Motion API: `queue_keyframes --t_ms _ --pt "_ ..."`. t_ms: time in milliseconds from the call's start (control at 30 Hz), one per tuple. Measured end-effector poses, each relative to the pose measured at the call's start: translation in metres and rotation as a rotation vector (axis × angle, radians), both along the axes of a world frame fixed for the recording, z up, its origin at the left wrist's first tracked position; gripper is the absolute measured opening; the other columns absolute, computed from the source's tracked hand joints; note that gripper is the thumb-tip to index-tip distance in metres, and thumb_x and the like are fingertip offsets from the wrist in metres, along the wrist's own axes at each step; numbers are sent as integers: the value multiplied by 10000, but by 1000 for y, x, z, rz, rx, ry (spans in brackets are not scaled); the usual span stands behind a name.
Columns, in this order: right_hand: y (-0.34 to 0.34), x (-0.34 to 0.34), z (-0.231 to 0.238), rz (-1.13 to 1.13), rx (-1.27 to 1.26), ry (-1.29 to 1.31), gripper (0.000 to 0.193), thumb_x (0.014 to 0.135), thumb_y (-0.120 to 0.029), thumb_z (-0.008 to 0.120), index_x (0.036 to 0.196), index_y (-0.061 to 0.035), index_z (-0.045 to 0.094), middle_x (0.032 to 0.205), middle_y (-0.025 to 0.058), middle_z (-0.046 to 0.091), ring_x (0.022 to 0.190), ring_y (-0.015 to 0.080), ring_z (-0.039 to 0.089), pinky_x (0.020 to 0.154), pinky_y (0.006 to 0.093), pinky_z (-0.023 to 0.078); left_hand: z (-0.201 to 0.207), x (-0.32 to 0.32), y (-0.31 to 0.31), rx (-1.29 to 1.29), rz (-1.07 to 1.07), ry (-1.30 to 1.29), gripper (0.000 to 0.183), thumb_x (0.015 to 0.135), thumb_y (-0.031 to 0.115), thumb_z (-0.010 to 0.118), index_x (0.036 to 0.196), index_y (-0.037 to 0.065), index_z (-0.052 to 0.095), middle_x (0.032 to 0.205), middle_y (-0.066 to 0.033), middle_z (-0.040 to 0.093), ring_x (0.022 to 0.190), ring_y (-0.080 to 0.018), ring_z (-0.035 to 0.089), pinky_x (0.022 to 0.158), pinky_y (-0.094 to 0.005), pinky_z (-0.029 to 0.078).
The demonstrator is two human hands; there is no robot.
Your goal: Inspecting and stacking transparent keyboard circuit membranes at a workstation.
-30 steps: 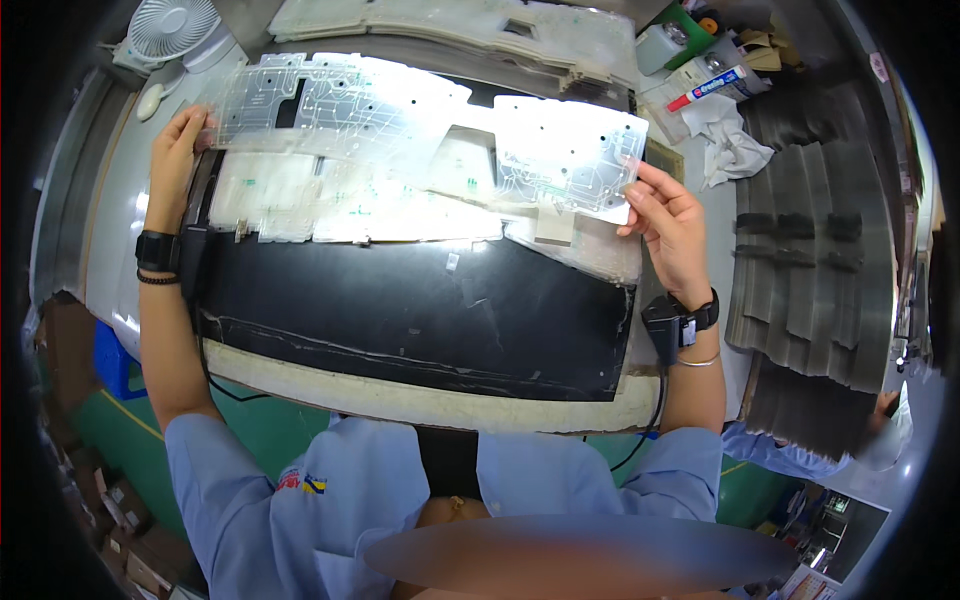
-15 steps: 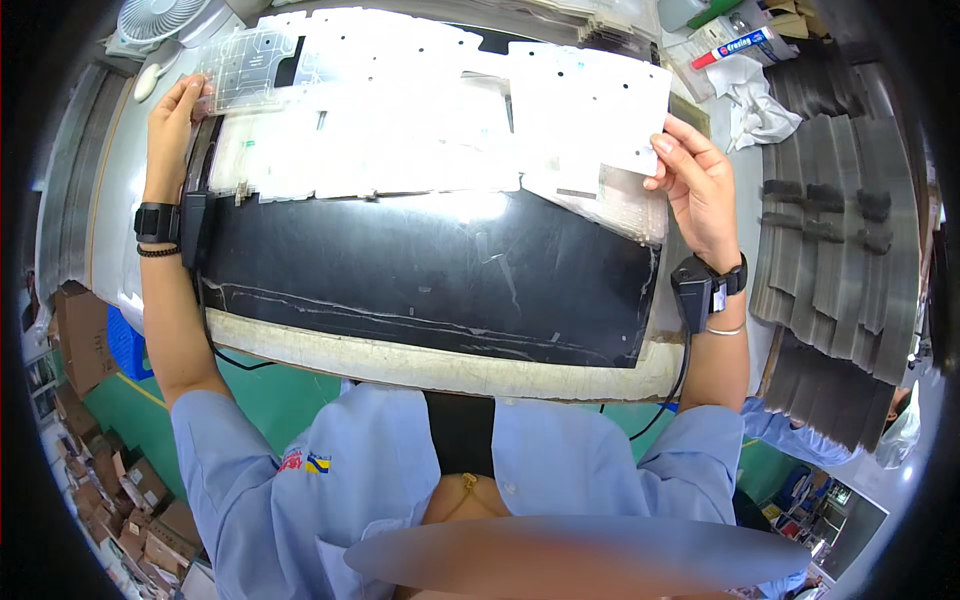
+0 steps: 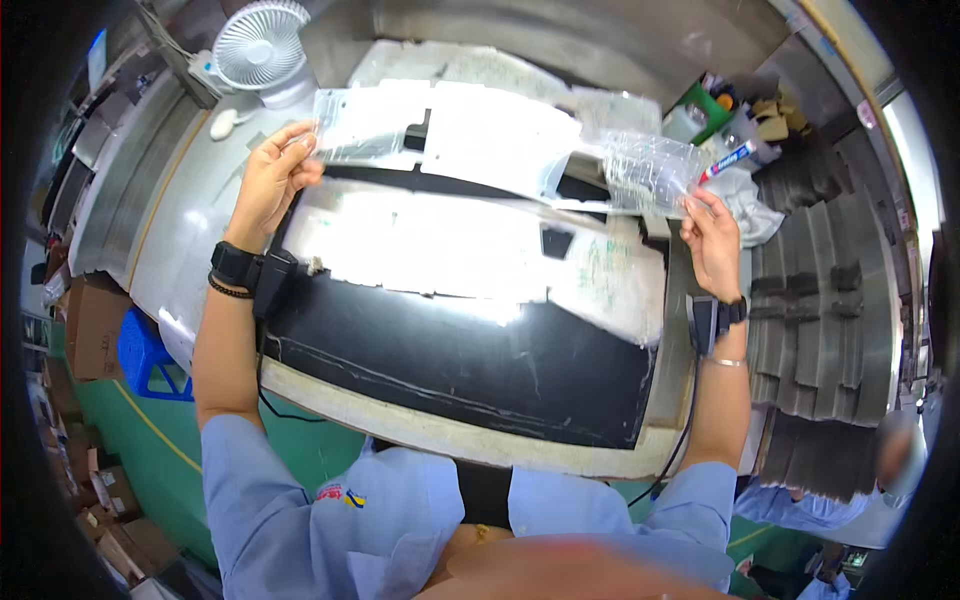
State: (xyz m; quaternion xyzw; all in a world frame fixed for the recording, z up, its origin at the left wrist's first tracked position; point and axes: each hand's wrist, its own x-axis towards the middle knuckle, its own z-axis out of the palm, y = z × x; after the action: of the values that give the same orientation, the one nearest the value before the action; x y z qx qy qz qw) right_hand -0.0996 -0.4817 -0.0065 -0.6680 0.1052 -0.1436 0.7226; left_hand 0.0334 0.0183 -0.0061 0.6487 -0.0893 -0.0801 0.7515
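Note:
A long, thin, see-through plastic sheet [image 3: 490,130] with cut-outs is stretched between my hands above the table, its middle bright with glare. My left hand [image 3: 272,185] pinches its left end. At its right end, the fingers of my right hand [image 3: 712,240] are closed on the lower corner. Below it, several similar flat sheets [image 3: 410,240] lie on a black mat [image 3: 470,365]; glare hides how many there are. More pale sheets [image 3: 460,65] lie farther back. Each of my wrists wears a strapped black device with a cable.
A white fan [image 3: 262,50] and a white mouse-like object [image 3: 226,123] stand at the back left. At the right are a red-and-blue marker [image 3: 728,160], crumpled white tissue [image 3: 745,205] and stacked grey sheets [image 3: 810,300]. A blue stool [image 3: 150,355] stands on the floor; another person is at lower right.
The sheet between my hands has been lifted apart from the sheets on the mat, and is now tilted and held higher. My head view has shifted, showing more of the table's far side.

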Motion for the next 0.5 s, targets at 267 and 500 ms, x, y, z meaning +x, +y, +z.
queue_keyframes --t_ms 267,500 --pt "-26 113 -11 -67 -16 65 260 827 -62 572 1066 17 511 749 92 585 547 130 551 476 225 473 0 -6 19 127 101 -129 474 851 116 539 1272 33 337 1040 -143 567 797 -152 598 724 -252 499" --pt "-6 39 0 -109 -640 6 415 769 -177 641 1146 -47 526 977 89 591 754 135 573 653 243 456 9 -25 1 773 -182 -390 633 700 185 704 1253 77 415 1109 -142 537 1074 -251 483 892 -337 388"
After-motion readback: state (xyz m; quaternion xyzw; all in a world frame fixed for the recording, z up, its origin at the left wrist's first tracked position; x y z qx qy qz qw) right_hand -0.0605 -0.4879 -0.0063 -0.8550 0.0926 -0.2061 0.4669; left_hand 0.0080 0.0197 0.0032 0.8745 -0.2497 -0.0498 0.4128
